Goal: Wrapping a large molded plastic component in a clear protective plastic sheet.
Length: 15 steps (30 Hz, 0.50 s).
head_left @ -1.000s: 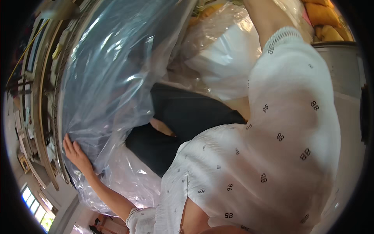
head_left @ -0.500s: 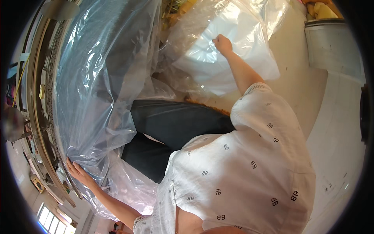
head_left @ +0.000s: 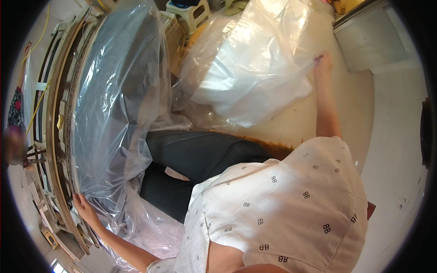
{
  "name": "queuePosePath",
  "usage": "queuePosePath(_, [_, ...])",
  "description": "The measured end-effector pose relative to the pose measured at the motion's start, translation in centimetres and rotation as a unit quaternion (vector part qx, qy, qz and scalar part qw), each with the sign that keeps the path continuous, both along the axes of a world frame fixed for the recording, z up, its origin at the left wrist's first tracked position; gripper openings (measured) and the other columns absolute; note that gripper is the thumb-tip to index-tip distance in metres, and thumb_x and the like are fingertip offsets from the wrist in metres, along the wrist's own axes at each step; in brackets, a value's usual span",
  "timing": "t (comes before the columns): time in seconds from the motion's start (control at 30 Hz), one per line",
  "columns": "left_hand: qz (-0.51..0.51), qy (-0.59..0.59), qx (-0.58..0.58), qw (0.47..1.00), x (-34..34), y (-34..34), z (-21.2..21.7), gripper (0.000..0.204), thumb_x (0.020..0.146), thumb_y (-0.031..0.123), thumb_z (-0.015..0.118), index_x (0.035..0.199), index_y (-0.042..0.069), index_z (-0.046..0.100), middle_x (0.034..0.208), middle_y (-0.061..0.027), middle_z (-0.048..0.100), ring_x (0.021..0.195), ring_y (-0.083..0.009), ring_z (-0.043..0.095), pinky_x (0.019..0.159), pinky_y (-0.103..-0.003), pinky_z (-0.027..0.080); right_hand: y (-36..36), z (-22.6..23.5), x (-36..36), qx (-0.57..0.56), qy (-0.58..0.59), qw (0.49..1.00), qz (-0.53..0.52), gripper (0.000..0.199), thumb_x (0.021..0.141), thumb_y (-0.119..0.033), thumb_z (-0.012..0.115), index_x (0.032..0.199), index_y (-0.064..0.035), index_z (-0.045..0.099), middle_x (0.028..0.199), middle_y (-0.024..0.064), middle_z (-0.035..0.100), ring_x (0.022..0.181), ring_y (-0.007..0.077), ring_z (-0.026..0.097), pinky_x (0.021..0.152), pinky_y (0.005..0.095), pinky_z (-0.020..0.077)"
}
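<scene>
Plainly, the nearest thing is a loose white blouse (head_left: pixel 273 214) with a scattered dark motif, at five o'clock, and then smooth black trousers (head_left: pixel 200 146) close to the centre. A strip of shaggy brown fur (head_left: pixel 278 148) runs along the thigh toward three. At eight, the left hand (head_left: pixel 87 213) lies at the edge of a clear plastic film (head_left: pixel 107 123), its fingers side by side and slightly bent; I cannot tell whether they pinch it. That film is glossy and creased, stretching up toward eleven, with crumpled folds at seven. At two, the right hand (head_left: pixel 323 66), a little blurred, has its fingers closed on the edge of a milky plastic sheet (head_left: pixel 246 79). The sheet spreads thin and shiny at one o'clock, drawn to a point at the grip.

Beneath it is a smooth, pale floor (head_left: pixel 342 107). A grey box (head_left: pixel 371 43) stands at two, a cream stool (head_left: pixel 193 16) near twelve. Long brown rails (head_left: pixel 51 136) curve past nine, and beyond them another person (head_left: pixel 17 109) shows in a patterned sleeve. A bright window (head_left: pixel 58 267) sits low, near eight.
</scene>
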<state>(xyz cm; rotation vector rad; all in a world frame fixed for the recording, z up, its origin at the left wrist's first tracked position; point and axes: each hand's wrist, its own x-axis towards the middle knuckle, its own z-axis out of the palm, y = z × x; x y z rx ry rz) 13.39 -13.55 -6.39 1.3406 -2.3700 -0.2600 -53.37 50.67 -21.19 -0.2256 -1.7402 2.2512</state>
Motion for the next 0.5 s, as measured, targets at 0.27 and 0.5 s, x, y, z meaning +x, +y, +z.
queuePosePath(0.27, [-0.309,0.272,0.352,0.840,-27.0,20.5,5.1,0.039,0.093,0.028,0.046,0.121,0.001,0.050,0.115,-0.0112,0.056,0.107,-0.0197,0.053,0.094,-0.033,0.039,-17.9,14.2,16.1,0.181,0.160,0.863,0.444,0.011,0.089,-0.014,0.047,0.099,-0.0102,0.051,0.069,-0.0071,0.044,0.058,0.0027,0.039,0.050,0.0187,0.0342])
queuePosePath(0.5, [-0.393,0.107,0.716,0.567,-34.5,24.5,-0.2,0.024,0.090,0.013,0.046,0.107,0.000,0.057,0.096,-0.0047,0.060,0.085,-0.0122,0.057,0.077,-0.024,0.044,-23.7,17.5,23.6,0.217,0.288,0.614,0.702,0.026,0.080,-0.021,0.064,0.101,-0.0090,0.056,0.104,0.0090,0.061,0.103,0.0237,0.055,0.087,0.0345,0.0408])
